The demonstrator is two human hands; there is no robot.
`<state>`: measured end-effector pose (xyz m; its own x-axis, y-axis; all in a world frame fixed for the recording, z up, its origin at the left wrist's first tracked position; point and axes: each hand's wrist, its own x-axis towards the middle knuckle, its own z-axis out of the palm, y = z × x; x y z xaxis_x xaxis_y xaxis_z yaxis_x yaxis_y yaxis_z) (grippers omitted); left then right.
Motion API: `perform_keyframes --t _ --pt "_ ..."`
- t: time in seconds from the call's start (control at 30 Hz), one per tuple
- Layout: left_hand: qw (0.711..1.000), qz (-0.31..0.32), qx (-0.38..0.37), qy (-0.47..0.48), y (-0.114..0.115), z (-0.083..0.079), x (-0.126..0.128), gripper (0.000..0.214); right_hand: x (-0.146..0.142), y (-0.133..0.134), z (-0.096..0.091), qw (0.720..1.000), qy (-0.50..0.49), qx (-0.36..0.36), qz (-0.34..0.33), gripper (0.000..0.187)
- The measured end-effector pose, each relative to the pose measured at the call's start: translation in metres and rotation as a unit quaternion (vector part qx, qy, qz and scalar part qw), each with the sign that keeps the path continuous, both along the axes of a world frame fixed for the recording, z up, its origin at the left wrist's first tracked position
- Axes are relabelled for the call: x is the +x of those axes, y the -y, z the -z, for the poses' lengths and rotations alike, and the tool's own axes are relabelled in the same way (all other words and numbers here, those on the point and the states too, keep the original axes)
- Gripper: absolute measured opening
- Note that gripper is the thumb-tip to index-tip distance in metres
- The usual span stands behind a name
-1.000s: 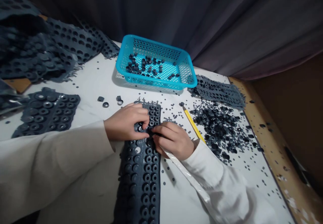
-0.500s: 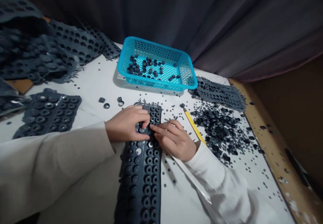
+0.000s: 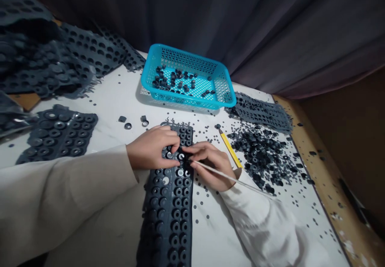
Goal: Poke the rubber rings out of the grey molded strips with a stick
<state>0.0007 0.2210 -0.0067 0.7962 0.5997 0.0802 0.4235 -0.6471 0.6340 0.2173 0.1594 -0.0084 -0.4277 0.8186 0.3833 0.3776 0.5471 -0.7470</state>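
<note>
A long dark rubber sheet (image 3: 171, 203) studded with moulded rings lies lengthwise on the white table (image 3: 114, 98). My left hand (image 3: 152, 148) rests curled on its upper part, fingertips pressing the sheet. My right hand (image 3: 210, 164) pinches a thin pale stick (image 3: 228, 177) whose tip meets the sheet at a ring beside my left fingers. Several holes in the sheet near the hands show white where rings are out.
A blue plastic basket (image 3: 224, 94) with several dark rings stands behind the hands. A heap of loose rings (image 3: 261, 150) and a yellow pencil (image 3: 230, 150) lie to the right. More rubber sheets (image 3: 57, 134) pile up at left and one lies at back right (image 3: 261, 112). Small crumbs dot the table.
My right hand has shifted slightly up the sheet and turned, so the pale stick now shows lying across it toward the sleeve. My left hand stays in place.
</note>
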Motion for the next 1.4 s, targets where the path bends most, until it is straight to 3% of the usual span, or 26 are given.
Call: perform_keyframes --t 0.1,0.27,0.4,0.6,0.8,0.9,1.07,1.27,1.4 --pt "1.0 0.002 0.0 -0.001 0.0003 0.0008 -0.0001 0.024 0.0007 0.0004 0.0032 0.999 0.007 -0.012 -0.049 0.009" --pt "1.0 0.003 -0.002 -0.004 0.0004 0.0001 0.0003 0.023 0.0024 -0.0005 0.004 0.998 0.021 0.007 -0.053 0.01" --pt "1.0 0.008 -0.006 -0.016 0.0 -0.0011 -0.0004 0.025 0.0016 -0.0014 0.0026 0.992 0.08 0.084 -0.058 0.013" --pt "0.999 0.009 -0.006 -0.031 -0.0004 -0.0022 -0.0008 0.027 0.001 -0.004 0.0041 0.953 0.191 0.22 -0.083 0.009" --pt "0.999 0.004 -0.01 -0.038 0.0001 -0.0042 0.0009 0.029 0.0 -0.004 0.0023 0.936 0.243 0.247 -0.057 0.011" --pt "0.999 0.003 -0.013 -0.039 -0.0002 -0.0041 0.0008 0.031 0.0002 -0.004 0.0036 0.951 0.211 0.221 -0.053 0.011" --pt "0.999 0.01 -0.014 -0.035 -0.0015 -0.0034 -0.0001 0.032 0.0011 -0.0019 0.0072 0.994 0.048 0.087 -0.054 0.006" --pt "0.999 0.013 -0.011 -0.037 -0.0016 -0.0035 -0.0003 0.034 -0.0003 0.0003 0.0029 0.998 -0.042 0.003 0.041 0.003" --pt "0.999 0.014 -0.012 -0.032 -0.0013 -0.0026 -0.0001 0.034 -0.0002 -0.0006 0.0004 0.998 -0.04 -0.045 -0.013 0.004"
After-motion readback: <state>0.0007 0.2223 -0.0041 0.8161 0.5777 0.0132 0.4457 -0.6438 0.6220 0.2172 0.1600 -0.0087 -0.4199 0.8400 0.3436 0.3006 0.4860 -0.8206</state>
